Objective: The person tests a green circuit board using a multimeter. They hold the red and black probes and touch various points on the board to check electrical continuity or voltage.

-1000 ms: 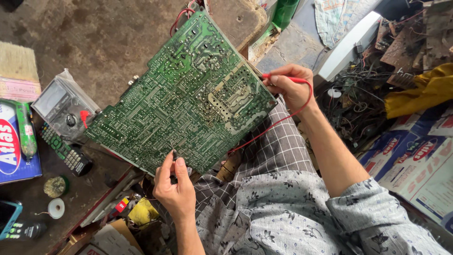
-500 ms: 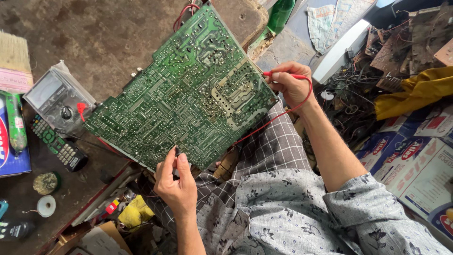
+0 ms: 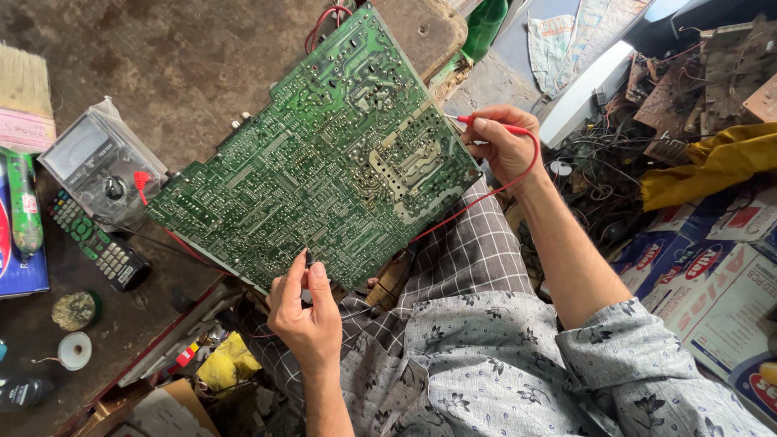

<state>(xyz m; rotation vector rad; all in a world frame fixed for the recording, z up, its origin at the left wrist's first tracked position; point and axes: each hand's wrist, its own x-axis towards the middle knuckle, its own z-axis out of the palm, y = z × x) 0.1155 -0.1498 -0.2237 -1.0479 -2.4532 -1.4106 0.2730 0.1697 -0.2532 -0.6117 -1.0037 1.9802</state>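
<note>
A large green circuit board [image 3: 324,162] lies tilted, solder side up, resting partly on my checked lap and partly on the dark bench. My left hand [image 3: 306,311] pinches a black test probe [image 3: 308,259] against the board's near edge. My right hand [image 3: 503,144] grips a red test probe [image 3: 477,122] whose tip touches the board's right edge. A red lead [image 3: 486,194] loops from that probe under the board. A multimeter [image 3: 101,166] wrapped in clear plastic sits left of the board.
A remote control [image 3: 97,243], a brush [image 3: 24,97], a solder spool [image 3: 74,350] and a blue box [image 3: 16,259] lie on the bench at left. Tangled wires and scrap boards [image 3: 647,121] pile at right beside printed cartons [image 3: 712,267] and a yellow cloth [image 3: 720,166].
Both hands and probes stay on the board's edges. The view has shifted slightly, so the bench items at left sit closer to the frame's edge.
</note>
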